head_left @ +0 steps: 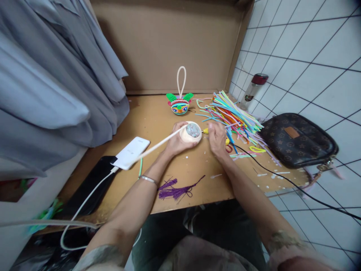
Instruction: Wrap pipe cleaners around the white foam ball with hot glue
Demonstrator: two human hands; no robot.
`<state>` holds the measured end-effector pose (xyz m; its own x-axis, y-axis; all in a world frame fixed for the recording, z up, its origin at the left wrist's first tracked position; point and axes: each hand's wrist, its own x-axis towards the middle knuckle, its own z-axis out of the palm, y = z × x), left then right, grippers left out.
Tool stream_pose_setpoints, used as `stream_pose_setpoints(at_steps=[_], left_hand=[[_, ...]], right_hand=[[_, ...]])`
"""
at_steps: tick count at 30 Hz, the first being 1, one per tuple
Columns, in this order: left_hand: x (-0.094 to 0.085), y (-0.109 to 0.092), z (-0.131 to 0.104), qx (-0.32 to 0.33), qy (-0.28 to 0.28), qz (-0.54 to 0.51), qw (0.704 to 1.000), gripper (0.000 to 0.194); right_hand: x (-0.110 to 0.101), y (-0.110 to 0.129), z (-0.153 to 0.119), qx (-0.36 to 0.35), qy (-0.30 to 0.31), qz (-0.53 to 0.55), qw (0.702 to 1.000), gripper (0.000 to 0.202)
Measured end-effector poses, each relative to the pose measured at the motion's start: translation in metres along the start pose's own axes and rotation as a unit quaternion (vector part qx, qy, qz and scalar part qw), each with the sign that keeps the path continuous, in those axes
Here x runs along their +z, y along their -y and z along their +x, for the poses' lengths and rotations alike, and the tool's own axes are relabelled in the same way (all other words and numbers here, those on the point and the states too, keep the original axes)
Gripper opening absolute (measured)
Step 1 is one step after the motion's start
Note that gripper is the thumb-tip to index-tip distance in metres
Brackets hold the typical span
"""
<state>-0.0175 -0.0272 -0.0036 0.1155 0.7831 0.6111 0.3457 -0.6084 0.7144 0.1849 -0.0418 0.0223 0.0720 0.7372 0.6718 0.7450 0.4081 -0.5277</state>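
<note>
Near the table's middle, my left hand is closed round a round cream-coloured piece with a greyish, shiny patch on its face. A long pale strip runs from it toward the lower left. To its right, my right hand grips a yellow corded tool, whose tip points at the round piece. The black cord leaves toward the lower right. Behind both hands sits a colourful animal-face ornament with green ears and a cream loop.
Coloured pipe cleaners lie at the back right, beside a brown bag and a jar. Purple tassels lie near the front edge. A white power bank and black case are at left, below grey cloth.
</note>
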Motion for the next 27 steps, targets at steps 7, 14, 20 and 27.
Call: stream_pose_setpoints(at_steps=[7,14,20,27], left_hand=[[-0.014,0.008,0.009,-0.083,-0.097,0.008,0.992,0.073],[-0.007,0.003,0.006,-0.085,-0.092,-0.006,0.992,0.076],[-0.009,-0.001,0.007,-0.091,-0.081,0.008,0.992,0.074],[-0.009,-0.007,0.007,-0.122,-0.053,-0.031,0.991,0.073]], right_hand=[[-0.013,-0.026,0.013,0.146,0.004,-0.157,0.977,0.048],[-0.006,-0.008,0.009,0.209,0.123,-0.29,0.926,0.063],[-0.012,-0.012,0.012,0.233,0.14,-0.3,0.915,0.047],[-0.014,-0.005,0.016,0.197,-0.029,-0.17,0.965,0.042]])
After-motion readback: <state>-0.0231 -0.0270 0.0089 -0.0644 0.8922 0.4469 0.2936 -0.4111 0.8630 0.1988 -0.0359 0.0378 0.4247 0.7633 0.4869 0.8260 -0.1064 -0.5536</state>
